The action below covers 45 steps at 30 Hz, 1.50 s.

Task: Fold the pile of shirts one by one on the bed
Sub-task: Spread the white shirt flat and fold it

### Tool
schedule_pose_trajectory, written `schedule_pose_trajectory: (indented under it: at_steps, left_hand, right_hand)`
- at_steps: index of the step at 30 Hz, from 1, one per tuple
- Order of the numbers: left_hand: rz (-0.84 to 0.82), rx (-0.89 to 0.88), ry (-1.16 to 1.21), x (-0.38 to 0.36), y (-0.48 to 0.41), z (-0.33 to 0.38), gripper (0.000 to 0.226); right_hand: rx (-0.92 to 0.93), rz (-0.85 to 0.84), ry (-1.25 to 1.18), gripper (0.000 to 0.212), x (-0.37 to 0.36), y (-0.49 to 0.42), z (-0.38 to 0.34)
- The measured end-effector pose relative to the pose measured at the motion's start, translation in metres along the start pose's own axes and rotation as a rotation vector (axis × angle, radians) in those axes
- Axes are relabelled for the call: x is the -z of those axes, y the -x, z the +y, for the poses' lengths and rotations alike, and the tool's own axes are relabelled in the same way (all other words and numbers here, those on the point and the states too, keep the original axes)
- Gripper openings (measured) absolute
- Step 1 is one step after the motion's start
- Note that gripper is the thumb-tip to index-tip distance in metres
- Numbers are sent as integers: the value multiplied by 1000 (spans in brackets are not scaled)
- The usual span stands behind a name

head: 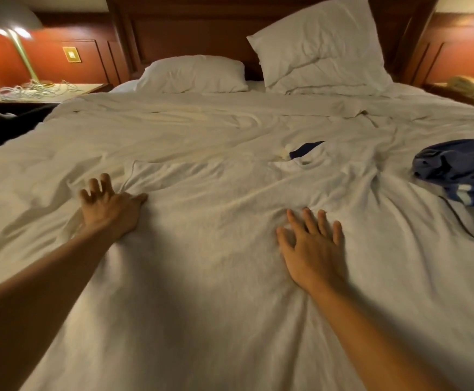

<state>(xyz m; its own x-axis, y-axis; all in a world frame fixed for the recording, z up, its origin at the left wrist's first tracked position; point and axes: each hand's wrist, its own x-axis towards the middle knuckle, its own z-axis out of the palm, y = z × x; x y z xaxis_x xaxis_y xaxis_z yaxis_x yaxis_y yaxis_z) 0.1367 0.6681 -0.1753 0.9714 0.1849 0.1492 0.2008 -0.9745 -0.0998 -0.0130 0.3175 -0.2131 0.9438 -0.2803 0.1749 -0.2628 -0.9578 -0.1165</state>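
- The right hand (313, 246) lies flat with its fingers straight and spread. It holds nothing and presses on the lower middle of a white shirt (216, 198).
- The left hand (111, 211) sits on the same shirt near its left edge, fingers bent like a claw and thumb stretched out. Creases run in toward it, but I cannot tell whether it pinches a fold or only presses down.
- The white shirt lies spread on the bed (173, 128) between and beyond the hands. Its neck points to the headboard (190, 32), and a navy neck lining (306, 152) marks the collar. White on white bedding, its outline is hard to follow; one sleeve hem shows above the left hand.
- No fold is visible in it, and the cloth is wrinkled. I judge this as the smoothing step before the first fold on this shirt.
- Off to the right, well apart from both hands, a blue pile (461, 167) lies crumpled and unfolded. How many shirts it holds cannot be told.
- A dark cable (467, 230) trails across the bedding just below that pile.
- No folded stack shows anywhere on the bed, so the task looks early: this shirt needs folding, then the blue ones.
- At the head of the bed lie a flat pillow (193, 74) and a propped pillow (323, 49).
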Motion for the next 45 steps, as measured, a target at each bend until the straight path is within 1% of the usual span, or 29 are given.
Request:
schedule_pose_trajectory:
  at_steps: [2, 4, 5, 6, 7, 8, 10, 11, 12, 14, 16, 17, 20, 22, 24, 26, 28, 29, 31, 33, 34, 36, 38, 39, 40, 41, 43, 44, 45]
  left_hand:
    - [-41, -37, 217, 3, 3, 32, 69]
    - [-110, -192, 400, 9, 8, 76, 69]
    - [-157, -285, 426, 10, 11, 97, 68]
    - [-193, -350, 418, 10, 14, 117, 68]
    - [-214, -372, 398, 7, 16, 131, 70]
    - [-226, -362, 381, 3, 14, 142, 74]
    - [-226, -326, 359, -7, 7, 152, 80]
    - [-218, -321, 342, -12, 2, 154, 81]
    - [-208, -324, 330, -17, -4, 156, 82]
    - [-175, -331, 314, -23, -14, 160, 81]
    - [-146, -326, 302, -28, -22, 164, 82]
    - [-140, -323, 297, -29, -27, 166, 83]
    - [-133, -316, 279, -30, -37, 169, 88]
    - [-124, -316, 274, -30, -39, 170, 88]
    - [-113, -317, 273, -31, -39, 169, 86]
    - [-100, -316, 277, -31, -38, 170, 85]
    - [-92, -314, 283, -32, -38, 170, 85]
    - [-88, -314, 285, -33, -38, 170, 84]
    - [-69, -314, 293, -36, -38, 170, 84]
    - [-45, -316, 301, -39, -39, 169, 86]
    - [-36, -320, 304, -41, -39, 169, 88]
    - [-26, -322, 312, -44, -39, 169, 89]
    - [-21, -323, 324, -45, -39, 170, 89]
    - [-17, -324, 327, -45, -39, 170, 89]
    - [-12, -325, 327, -45, -39, 170, 88]
    - [-7, -326, 326, -45, -38, 169, 86]
    - [3, -326, 327, -45, -38, 169, 84]
    - [8, -328, 328, -46, -37, 169, 84]
    - [12, -330, 331, -45, -37, 169, 85]
  right_hand:
    - [16, 33, -90, 73, 5, 2, -1]
    - [14, 113, -229, 57, 7, -5, 5]
    - [-3, 136, -320, 51, 11, -14, 13]
    - [-30, 138, -428, 52, 16, -24, 22]
    - [-50, 136, -519, 54, 21, -37, 36]
    - [-41, 161, -542, 51, 26, -52, 52]
    - [45, 265, -423, 34, 31, -89, 87]
    - [67, 256, -353, 28, 33, -109, 104]
    - [32, 197, -291, 33, 35, -129, 123]
    - [-158, 51, -253, 50, 29, -164, 161]
    - [-286, 71, -273, 58, 20, -186, 191]
    - [-292, 96, -288, 56, 17, -191, 202]
    - [-253, 110, -241, 35, 11, -199, 225]
    - [-349, 123, -205, 26, 11, -206, 237]
    - [-422, 194, -198, 24, 16, -214, 242]
    - [-338, 345, -126, 27, 27, -222, 227]
    - [-97, 429, -163, 31, 43, -235, 196]
    - [21, 415, -268, 32, 48, -245, 178]
    - [141, 289, -485, 36, 51, -272, 144]
    - [107, 74, -611, 46, 47, -294, 115]
    - [64, -45, -581, 53, 42, -301, 105]
    - [27, -238, -412, 63, 32, -311, 92]
    - [48, -314, -236, 61, 21, -316, 88]
    - [54, -300, -218, 56, 16, -320, 87]
    - [46, -248, -282, 52, 14, -321, 85]
    - [37, -150, -387, 50, 15, -321, 83]
    - [45, 205, -602, 53, 19, -318, 78]
    - [63, 313, -682, 56, 20, -319, 74]
    - [85, 283, -722, 61, 17, -319, 71]
